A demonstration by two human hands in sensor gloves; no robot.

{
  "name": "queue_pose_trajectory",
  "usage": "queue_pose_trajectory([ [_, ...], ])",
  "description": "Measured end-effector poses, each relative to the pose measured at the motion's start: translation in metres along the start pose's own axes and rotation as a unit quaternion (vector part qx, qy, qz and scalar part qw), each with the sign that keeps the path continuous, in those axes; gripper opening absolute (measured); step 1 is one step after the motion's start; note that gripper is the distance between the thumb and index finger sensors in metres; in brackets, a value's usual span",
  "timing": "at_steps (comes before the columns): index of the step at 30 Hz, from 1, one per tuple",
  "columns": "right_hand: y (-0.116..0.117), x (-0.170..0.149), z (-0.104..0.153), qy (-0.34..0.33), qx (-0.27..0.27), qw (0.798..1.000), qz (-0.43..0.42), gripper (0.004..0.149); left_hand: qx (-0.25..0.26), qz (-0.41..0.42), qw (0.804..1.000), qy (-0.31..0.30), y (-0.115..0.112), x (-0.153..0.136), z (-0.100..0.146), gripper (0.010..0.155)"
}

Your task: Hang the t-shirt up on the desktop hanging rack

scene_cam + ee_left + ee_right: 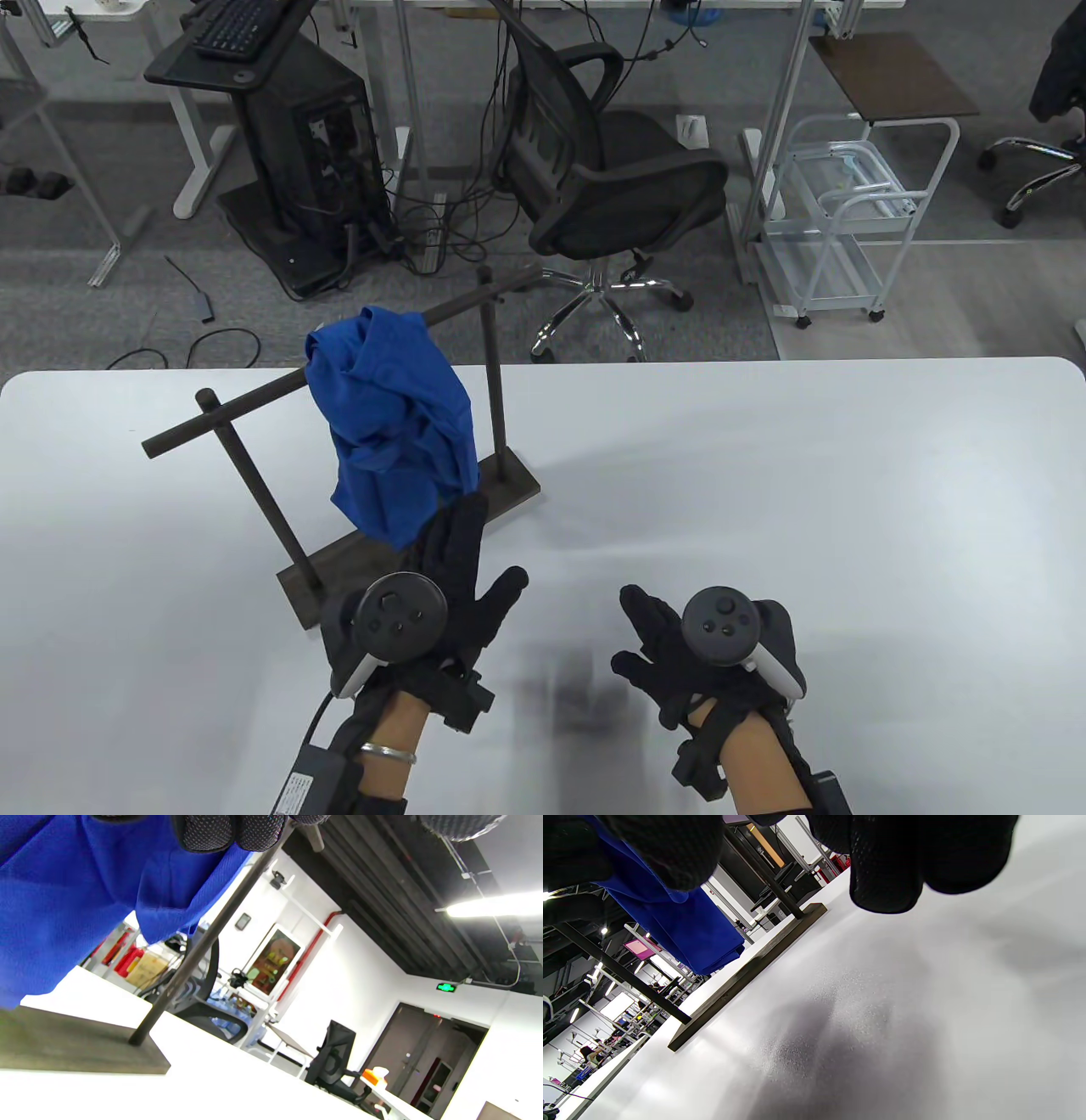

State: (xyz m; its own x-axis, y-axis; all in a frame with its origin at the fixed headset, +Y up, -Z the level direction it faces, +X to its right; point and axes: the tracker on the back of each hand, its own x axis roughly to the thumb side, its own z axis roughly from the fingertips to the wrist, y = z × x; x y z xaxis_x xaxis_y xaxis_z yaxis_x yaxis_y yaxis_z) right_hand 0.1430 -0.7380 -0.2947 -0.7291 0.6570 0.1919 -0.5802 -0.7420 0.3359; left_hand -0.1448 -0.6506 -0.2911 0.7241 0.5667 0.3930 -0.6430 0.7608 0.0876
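Over rack (339, 373), bunched blue t-shirt (394, 424)

Grey carpet floor (102, 331); black office chair (611, 170); white wire cart (840, 221); ceiling strip light (492, 906).

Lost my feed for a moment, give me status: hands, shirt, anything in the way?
Both hands open, left hand by the hem, right hand over the table. Blue t-shirt draped bunched over the rack bar. Nothing in the way.

Black office chair (611, 161), computer tower (310, 157), perhaps a white trolley (836, 216).
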Motion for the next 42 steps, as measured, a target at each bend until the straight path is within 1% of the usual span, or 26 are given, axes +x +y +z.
queue_pose_trajectory([
  [10, 0.001, 0.001, -0.001, 0.001, 0.001, 1.000, 0.006, 0.076, -0.049, 0.014, 0.999, 0.007, -0.040, -0.016, 0.011, 0.087],
  [15, 0.003, 0.001, -0.002, 0.004, 0.005, 1.000, 0.010, 0.076, -0.057, 0.045, 0.997, 0.011, -0.062, -0.029, 0.024, 0.087],
  [17, 0.004, 0.001, -0.003, 0.006, 0.008, 1.000, 0.015, 0.076, -0.089, 0.046, 0.995, 0.019, -0.069, -0.035, 0.028, 0.087],
  [20, 0.006, 0.001, -0.003, 0.007, 0.010, 1.000, 0.019, 0.076, -0.107, 0.047, 0.993, 0.023, -0.077, -0.040, 0.035, 0.087],
  [23, 0.008, 0.002, -0.003, 0.007, 0.012, 1.000, 0.025, 0.076, -0.144, 0.052, 0.988, 0.033, -0.088, -0.043, 0.039, 0.087],
  [30, 0.011, 0.008, -0.003, -0.006, 0.013, 1.000, 0.028, 0.076, -0.166, -0.011, 0.986, 0.017, -0.094, -0.046, 0.038, 0.086],
  [34, 0.012, 0.009, -0.004, -0.012, 0.013, 0.999, 0.027, 0.076, -0.173, -0.026, 0.985, 0.016, -0.095, -0.049, 0.038, 0.086],
  [37, 0.010, 0.009, -0.002, -0.018, 0.003, 1.000, 0.020, 0.076, -0.185, -0.040, 0.982, 0.018, -0.098, -0.051, 0.040, 0.086],
  [42, 0.010, 0.005, -0.001, -0.015, 0.000, 1.000, 0.014, 0.076, -0.200, -0.066, 0.978, 0.011, -0.100, -0.049, 0.042, 0.086],
])
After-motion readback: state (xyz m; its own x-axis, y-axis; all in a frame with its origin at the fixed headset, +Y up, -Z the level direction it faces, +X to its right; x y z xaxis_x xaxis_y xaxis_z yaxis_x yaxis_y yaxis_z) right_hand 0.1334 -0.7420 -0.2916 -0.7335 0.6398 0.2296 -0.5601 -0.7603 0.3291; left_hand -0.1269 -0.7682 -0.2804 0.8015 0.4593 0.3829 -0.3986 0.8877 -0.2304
